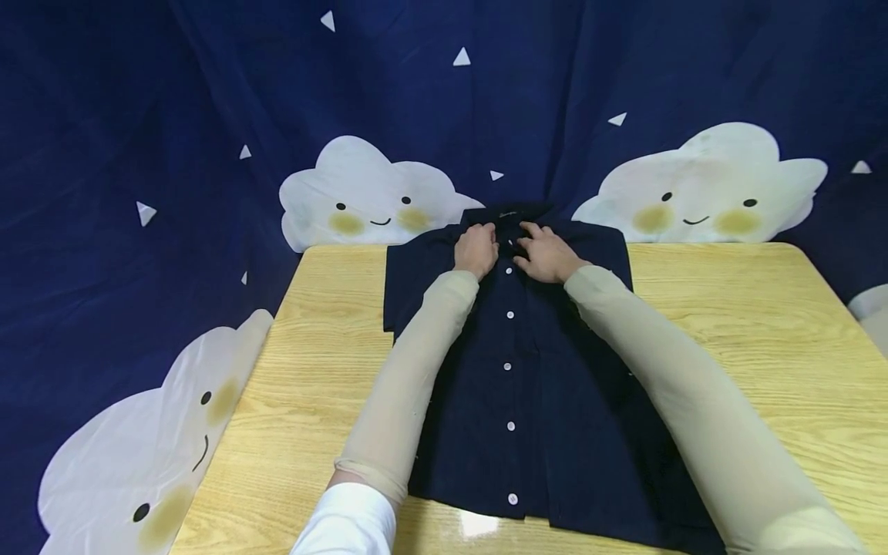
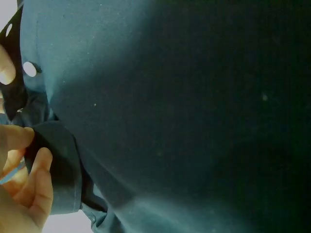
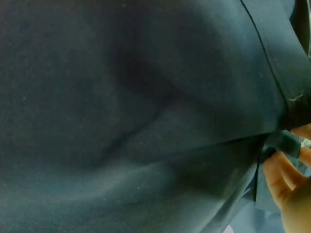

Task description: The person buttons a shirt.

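A dark navy short-sleeved shirt [image 1: 472,416] lies front up on the table, its collar at the far edge and a row of white buttons [image 1: 510,314] down the middle. My left hand [image 1: 476,250] is at the collar; in the left wrist view its thumb and fingers pinch the collar flap [image 2: 60,170]. Just across the front opening, my right hand [image 1: 548,254] grips the other front edge close under the collar. In the right wrist view its fingertips [image 3: 274,167] bend at the collar cloth, partly cut off by the frame.
The shirt lies on a light wooden table [image 1: 319,347]. Behind and to the left hangs a dark blue curtain [image 1: 388,85] with white clouds and triangles. Along the table's back edge, the collar comes close to the curtain.
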A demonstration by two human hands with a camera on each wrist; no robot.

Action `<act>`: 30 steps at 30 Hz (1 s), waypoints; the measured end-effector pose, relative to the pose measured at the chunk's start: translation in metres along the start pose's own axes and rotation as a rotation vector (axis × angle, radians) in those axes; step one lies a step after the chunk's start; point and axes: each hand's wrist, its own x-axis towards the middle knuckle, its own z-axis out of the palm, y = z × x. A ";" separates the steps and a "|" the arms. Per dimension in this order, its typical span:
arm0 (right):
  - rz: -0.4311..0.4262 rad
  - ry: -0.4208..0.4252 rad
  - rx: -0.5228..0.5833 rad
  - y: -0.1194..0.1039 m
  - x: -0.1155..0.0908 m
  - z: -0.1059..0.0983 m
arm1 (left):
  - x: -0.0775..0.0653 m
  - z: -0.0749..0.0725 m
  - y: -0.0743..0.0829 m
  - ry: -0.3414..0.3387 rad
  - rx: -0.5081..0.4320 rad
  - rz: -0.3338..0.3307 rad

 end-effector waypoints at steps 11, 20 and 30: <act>0.041 -0.048 0.088 0.003 -0.002 0.008 | -0.004 -0.002 -0.007 -0.107 0.022 0.093; 0.042 0.008 0.119 0.001 -0.007 0.014 | -0.019 -0.002 -0.002 -0.125 0.002 0.095; 0.109 0.114 0.146 -0.002 -0.014 0.015 | -0.039 0.010 0.008 -0.144 -0.209 -0.055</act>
